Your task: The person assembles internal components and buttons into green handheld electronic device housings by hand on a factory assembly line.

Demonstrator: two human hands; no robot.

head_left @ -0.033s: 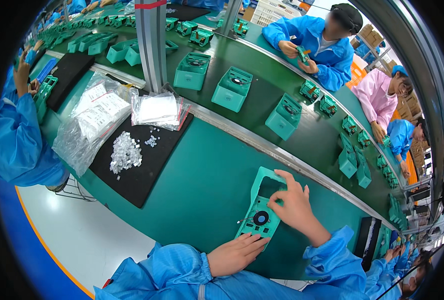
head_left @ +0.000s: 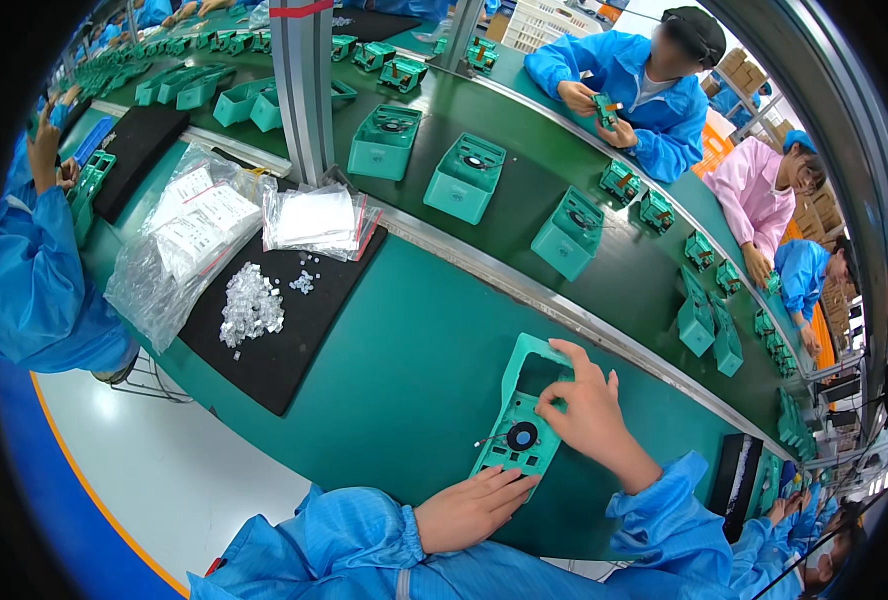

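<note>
A green plastic housing (head_left: 517,400) lies lengthwise on the green bench in front of me, with a rectangular opening at its far end. A round black fan (head_left: 522,435) with a blue centre sits in its nearer half, and a thin wire runs out to the left. My left hand (head_left: 474,508) rests its outstretched fingers flat across the housing's near end. Over the right side, my right hand (head_left: 589,410) has thumb and forefinger pinched together inside the housing; whatever they hold is hidden. Another finger of that hand reaches the far rim.
A black mat (head_left: 299,345) at left bears a pile of small clear pieces (head_left: 252,308) and plastic bags (head_left: 199,215). Beyond a metal rail, green housings (head_left: 466,180) stand on the line. A metal post (head_left: 304,100) rises there. Co-workers sit across and at left.
</note>
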